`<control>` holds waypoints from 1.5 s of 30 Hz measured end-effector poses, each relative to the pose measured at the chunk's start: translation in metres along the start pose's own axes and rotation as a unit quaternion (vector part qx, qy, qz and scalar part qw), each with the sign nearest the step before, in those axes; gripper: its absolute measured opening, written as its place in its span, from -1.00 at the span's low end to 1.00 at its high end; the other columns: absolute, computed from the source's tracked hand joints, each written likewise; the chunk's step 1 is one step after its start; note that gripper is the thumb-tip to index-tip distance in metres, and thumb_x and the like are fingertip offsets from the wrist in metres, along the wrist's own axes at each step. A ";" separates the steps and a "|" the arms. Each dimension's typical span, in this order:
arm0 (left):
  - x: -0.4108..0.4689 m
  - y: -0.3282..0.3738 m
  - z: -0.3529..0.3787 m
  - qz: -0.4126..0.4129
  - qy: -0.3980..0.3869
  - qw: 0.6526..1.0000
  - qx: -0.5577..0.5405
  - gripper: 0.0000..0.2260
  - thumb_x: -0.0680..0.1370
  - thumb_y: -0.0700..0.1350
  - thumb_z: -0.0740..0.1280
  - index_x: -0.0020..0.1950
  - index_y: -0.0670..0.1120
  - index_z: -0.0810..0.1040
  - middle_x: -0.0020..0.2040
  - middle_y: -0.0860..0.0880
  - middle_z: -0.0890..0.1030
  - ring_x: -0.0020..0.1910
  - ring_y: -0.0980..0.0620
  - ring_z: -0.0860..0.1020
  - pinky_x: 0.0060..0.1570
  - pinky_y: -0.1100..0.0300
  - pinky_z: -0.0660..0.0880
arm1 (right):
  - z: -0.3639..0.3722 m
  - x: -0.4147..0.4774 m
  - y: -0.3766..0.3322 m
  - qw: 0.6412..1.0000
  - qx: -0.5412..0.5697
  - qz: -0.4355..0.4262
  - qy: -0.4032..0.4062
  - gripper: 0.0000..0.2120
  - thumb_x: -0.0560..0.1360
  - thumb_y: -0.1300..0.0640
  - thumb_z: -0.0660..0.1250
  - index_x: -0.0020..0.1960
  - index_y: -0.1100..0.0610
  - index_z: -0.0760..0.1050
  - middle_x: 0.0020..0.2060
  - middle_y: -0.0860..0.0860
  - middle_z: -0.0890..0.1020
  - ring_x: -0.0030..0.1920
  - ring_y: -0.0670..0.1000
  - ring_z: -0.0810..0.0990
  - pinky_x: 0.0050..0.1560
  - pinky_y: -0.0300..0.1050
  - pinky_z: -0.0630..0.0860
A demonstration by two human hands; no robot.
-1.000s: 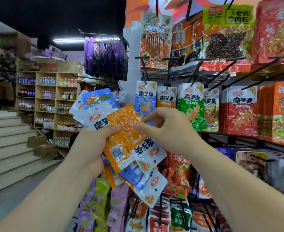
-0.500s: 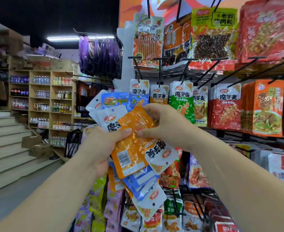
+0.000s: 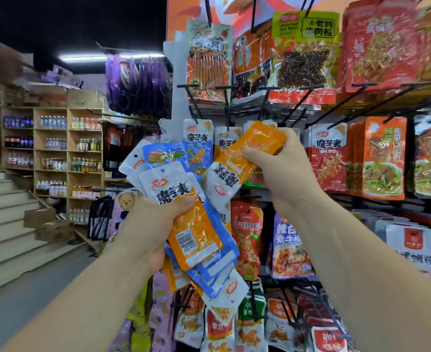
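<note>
My left hand (image 3: 150,224) grips a fanned bundle of small snack packets (image 3: 184,204), blue, white and orange, held up in front of a hook rack. My right hand (image 3: 283,168) pinches a single orange and white packet (image 3: 242,158), upside down, lifted clear of the bundle toward the rack's middle row. The packet's orange end sits just below a black peg hook (image 3: 293,110). My thumb and fingers cover part of that packet.
The rack (image 3: 336,102) on the right carries several rows of hanging snack bags on black pegs. Purple bags (image 3: 138,82) hang at the rack's left end. Wooden shelves of bottles (image 3: 54,153) stand far left, with stairs (image 3: 3,224) and cardboard boxes (image 3: 49,224) beside them.
My right hand has pulled one orange packet out of the bundle and raised it up and right toward the pegs. The left hand still holds the rest.
</note>
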State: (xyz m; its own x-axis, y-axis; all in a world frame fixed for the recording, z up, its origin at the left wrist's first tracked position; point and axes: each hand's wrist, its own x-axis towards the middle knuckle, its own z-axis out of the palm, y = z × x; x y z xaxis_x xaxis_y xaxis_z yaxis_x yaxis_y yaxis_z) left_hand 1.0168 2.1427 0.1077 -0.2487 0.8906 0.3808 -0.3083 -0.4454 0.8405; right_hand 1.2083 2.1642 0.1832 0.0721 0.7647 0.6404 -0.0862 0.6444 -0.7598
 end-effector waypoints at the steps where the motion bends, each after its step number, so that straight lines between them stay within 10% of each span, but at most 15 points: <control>1: 0.000 0.000 0.001 0.003 0.002 1.000 -0.002 -0.80 0.53 -0.29 0.49 0.08 -0.06 0.64 -0.12 -0.12 0.77 -0.26 -0.09 0.74 -0.20 -0.03 0.69 | -0.003 0.000 0.002 1.000 0.018 -0.006 0.017 -0.54 0.54 0.30 0.48 0.30 -0.02 0.41 -0.02 0.03 0.66 -0.19 -0.01 0.73 -0.27 -0.18 0.64; 10: 0.006 0.001 0.006 0.006 0.045 0.999 -0.025 -0.83 0.53 -0.27 0.51 0.04 -0.06 0.65 -0.14 -0.10 0.76 -0.27 -0.08 0.74 -0.14 -0.07 0.68 | -0.010 -0.018 0.028 0.983 -0.148 -0.100 0.030 -0.53 0.32 0.19 0.68 -0.04 -0.07 0.42 -0.09 0.01 0.63 -0.13 0.10 0.68 -0.15 0.15 0.69; 15: 0.010 0.000 0.005 0.021 0.052 0.998 -0.023 -0.84 0.54 -0.30 0.49 0.01 -0.05 0.65 -0.12 -0.11 0.76 -0.27 -0.07 0.73 -0.16 -0.03 0.66 | -0.020 -0.022 0.025 0.928 -0.350 -0.099 -0.076 -0.42 0.33 0.06 0.67 0.19 -0.17 0.42 -0.23 -0.07 0.56 -0.29 -0.03 0.57 -0.28 0.01 0.59; 19: 0.011 0.002 0.012 0.038 0.029 0.999 0.003 -0.80 0.53 -0.30 0.50 0.08 -0.06 0.65 -0.07 -0.13 0.77 -0.21 -0.11 0.75 -0.11 -0.09 0.68 | -0.011 -0.022 0.026 0.847 -0.465 -0.164 -0.200 -0.74 0.42 0.16 0.46 0.09 0.00 0.58 -0.20 -0.05 0.64 -0.22 0.02 0.56 -0.21 0.01 0.55; 24: 0.017 0.016 0.011 0.059 0.031 0.998 0.014 -0.64 0.53 -0.33 0.49 0.30 -0.13 0.60 0.00 -0.14 0.76 -0.18 -0.09 0.75 -0.28 0.02 0.69 | -0.010 -0.004 0.017 0.944 -0.301 -0.055 -0.121 -0.89 0.60 0.19 0.28 -0.05 0.22 0.41 -0.34 0.03 0.43 -0.38 0.02 0.33 -0.35 -0.11 0.29; 27: 0.021 0.023 0.003 0.058 0.034 0.998 0.006 -0.64 0.54 -0.33 0.48 0.31 -0.13 0.60 -0.04 -0.11 0.76 -0.22 -0.05 0.75 -0.35 0.06 0.67 | -0.007 0.029 0.018 0.983 -0.176 0.023 -0.035 -0.54 0.65 -0.13 0.26 0.21 0.29 0.49 -0.14 0.06 0.48 -0.17 0.04 0.47 -0.09 -0.06 0.40; 35: 0.023 0.035 -0.006 0.073 0.036 0.997 0.010 -0.71 0.56 -0.34 0.45 0.23 -0.08 0.61 -0.22 0.01 0.75 -0.32 0.04 0.72 -0.44 0.16 0.61 | 0.037 0.091 0.005 0.981 -0.155 -0.112 -0.034 -0.61 0.66 -0.09 0.26 0.34 0.15 0.47 0.18 0.13 0.64 -0.03 0.13 0.54 -0.06 -0.01 0.45; 38: 0.023 0.038 -0.009 0.078 0.035 0.996 0.015 -0.76 0.56 -0.33 0.45 0.15 -0.07 0.62 -0.26 0.02 0.75 -0.34 0.04 0.72 -0.45 0.16 0.61 | 0.048 0.100 0.006 0.976 -0.192 -0.103 -0.007 -0.83 0.72 0.02 0.21 0.13 0.12 0.43 -0.16 -0.10 0.44 -0.27 -0.13 0.28 -0.32 -0.20 0.26; 45: 0.024 0.037 -0.018 0.084 0.028 0.996 0.013 -0.79 0.55 -0.33 0.45 0.06 -0.03 0.62 -0.24 0.01 0.75 -0.34 0.03 0.72 -0.45 0.17 0.61 | 0.053 0.105 0.012 0.980 -0.176 -0.064 0.066 -0.69 0.69 0.11 0.19 -0.23 0.11 0.31 -0.38 0.02 0.26 -0.33 0.03 0.21 -0.31 -0.07 0.10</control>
State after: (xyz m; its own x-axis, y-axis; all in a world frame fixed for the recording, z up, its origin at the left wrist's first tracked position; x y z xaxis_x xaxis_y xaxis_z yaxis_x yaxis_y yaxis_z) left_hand 0.9829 2.1459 0.1408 -0.3455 0.7967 0.4958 -0.2343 -0.5849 0.7765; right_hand 1.1620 2.2518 0.2471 0.1903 0.6564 0.7300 0.2790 0.6768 -0.6812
